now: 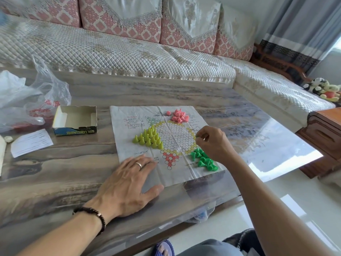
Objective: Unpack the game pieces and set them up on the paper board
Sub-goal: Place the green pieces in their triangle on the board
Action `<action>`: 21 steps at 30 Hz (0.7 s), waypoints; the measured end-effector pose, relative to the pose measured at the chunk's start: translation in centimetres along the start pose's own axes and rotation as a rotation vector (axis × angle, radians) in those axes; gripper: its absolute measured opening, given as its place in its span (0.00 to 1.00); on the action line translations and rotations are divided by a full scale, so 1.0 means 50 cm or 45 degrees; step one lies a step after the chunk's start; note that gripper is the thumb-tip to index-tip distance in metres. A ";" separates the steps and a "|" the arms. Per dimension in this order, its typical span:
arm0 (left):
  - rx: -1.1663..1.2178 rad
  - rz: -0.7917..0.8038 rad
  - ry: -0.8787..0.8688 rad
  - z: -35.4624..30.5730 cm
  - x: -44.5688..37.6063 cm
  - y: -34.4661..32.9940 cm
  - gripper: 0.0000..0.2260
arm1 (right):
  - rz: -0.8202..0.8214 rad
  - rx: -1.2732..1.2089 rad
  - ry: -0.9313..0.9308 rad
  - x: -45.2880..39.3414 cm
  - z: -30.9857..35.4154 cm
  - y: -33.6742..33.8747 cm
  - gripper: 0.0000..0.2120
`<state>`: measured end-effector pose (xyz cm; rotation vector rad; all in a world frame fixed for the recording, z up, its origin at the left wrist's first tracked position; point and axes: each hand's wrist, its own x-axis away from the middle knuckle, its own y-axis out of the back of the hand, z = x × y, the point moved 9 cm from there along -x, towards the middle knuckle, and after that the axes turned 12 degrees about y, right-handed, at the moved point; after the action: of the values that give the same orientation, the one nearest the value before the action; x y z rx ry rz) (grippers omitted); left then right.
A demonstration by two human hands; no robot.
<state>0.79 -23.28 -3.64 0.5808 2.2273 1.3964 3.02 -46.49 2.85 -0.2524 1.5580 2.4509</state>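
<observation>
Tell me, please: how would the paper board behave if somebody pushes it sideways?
The paper board is probably floppy: its creases show. It may slide easily, since the left hand presses its corner flat. The standing yellow-green pieces would likely tip.

One camera sits on the person's head. It looks forward and down, close over the table (77,164), sofa (129,52) at twelve o'clock.

- A quilted sofa (129,50) runs behind the table (55,172).
- Plush toys (324,88) sit at its right end.
- A crumpled plastic bag (33,100) and a white slip (31,142) lie left.
</observation>
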 end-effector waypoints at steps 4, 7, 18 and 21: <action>0.000 -0.014 0.002 -0.001 0.001 0.005 0.34 | 0.006 0.015 0.034 -0.003 0.012 -0.015 0.07; -0.006 -0.014 -0.004 -0.003 0.002 0.007 0.35 | 0.068 -0.030 0.037 0.000 0.020 -0.030 0.04; 0.009 -0.003 -0.003 -0.002 0.000 0.004 0.34 | 0.140 0.059 0.037 0.011 0.020 -0.069 0.07; 0.002 0.001 0.015 0.002 -0.001 0.001 0.35 | 0.154 0.039 0.076 0.010 0.024 -0.074 0.06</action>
<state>0.88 -23.23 -3.63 0.5761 2.2377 1.4020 3.55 -43.85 0.02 -0.2350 1.6804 2.5298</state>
